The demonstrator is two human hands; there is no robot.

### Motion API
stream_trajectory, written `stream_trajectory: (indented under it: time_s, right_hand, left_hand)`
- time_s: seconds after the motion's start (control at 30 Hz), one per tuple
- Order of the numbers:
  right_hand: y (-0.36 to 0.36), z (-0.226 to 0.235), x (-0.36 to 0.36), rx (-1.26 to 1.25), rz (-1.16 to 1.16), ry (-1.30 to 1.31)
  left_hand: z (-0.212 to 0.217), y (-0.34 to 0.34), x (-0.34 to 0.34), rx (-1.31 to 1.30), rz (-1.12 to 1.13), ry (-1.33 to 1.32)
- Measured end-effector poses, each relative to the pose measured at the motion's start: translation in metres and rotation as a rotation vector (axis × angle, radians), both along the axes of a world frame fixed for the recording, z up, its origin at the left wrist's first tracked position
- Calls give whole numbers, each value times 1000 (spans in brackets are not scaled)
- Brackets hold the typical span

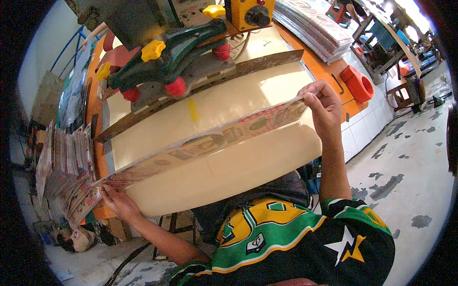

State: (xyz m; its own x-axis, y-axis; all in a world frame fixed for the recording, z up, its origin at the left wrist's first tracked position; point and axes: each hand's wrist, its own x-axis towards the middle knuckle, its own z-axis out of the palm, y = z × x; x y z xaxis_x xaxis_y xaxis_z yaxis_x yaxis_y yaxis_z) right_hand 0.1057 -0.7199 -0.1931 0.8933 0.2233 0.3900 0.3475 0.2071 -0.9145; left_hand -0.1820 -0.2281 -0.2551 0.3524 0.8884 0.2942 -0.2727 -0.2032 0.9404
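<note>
Right hand (324, 107): thumb and forefinger pinching the right end of a long printed plastic sheet (214, 141), other fingers curled. Left hand (118, 202): lower and nearer the body, fingertips at the sheet's left end, seemingly pinching it; exact thumb grip too small to tell. Sheet stretches between the 2 hands, slanting up from left to right, over a cream work surface (229, 183); whether it touches that surface, cannot tell.

Just beyond the sheet, between the hands: 1 yellow strip (192, 109) on the cream surface. Farther out, a dark metal bar (272, 61) runs across, roughly in line with the sheet. Past the bar, a dark green clamp frame (167, 66) with 3 yellow knobs (152, 50) and 3 red feet (175, 87). Beyond it, up from the right hand, an orange control box (242, 14) with a black dial (257, 16).

Just right of and beyond the right hand: black hex key (338, 84) and a red hollow cylinder (357, 84), by the edge of an orange table (327, 71). Farther beyond the same hand, a stack of printed flat packs (315, 31). Left of and beyond the left hand: upright printed bags (71, 155), packed closely.
</note>
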Motion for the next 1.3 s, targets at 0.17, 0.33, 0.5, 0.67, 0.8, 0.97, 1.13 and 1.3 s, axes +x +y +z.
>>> stream_trajectory:
  time_s: [0.17,0.33,0.5,0.67,0.8,0.97,1.13,1.3]
  right_hand:
    - [3,14,-4,-72,2,-6]
    - [20,53,-16,-874,-431,-669]
    - [44,62,-29,-1005,-471,-825]
    - [71,60,-42,-855,-270,-938]
    - [90,55,-46,-823,-168,-910]
    - [100,53,-48,-758,-167,-872]
    - [101,54,-53,-730,-183,-851]
    - [101,59,-62,-756,-182,-803]
  left_hand:
    - [-4,4,-7,-4,-71,-30]
    - [9,-9,-2,-81,51,20]
    - [7,-13,-1,-71,83,37]
    - [12,-19,6,-52,42,-1]
    - [26,-29,12,-114,143,-31]
    - [13,-16,-1,-78,50,35]
    - [24,-35,13,267,358,21]
    - [66,-84,19,771,561,26]
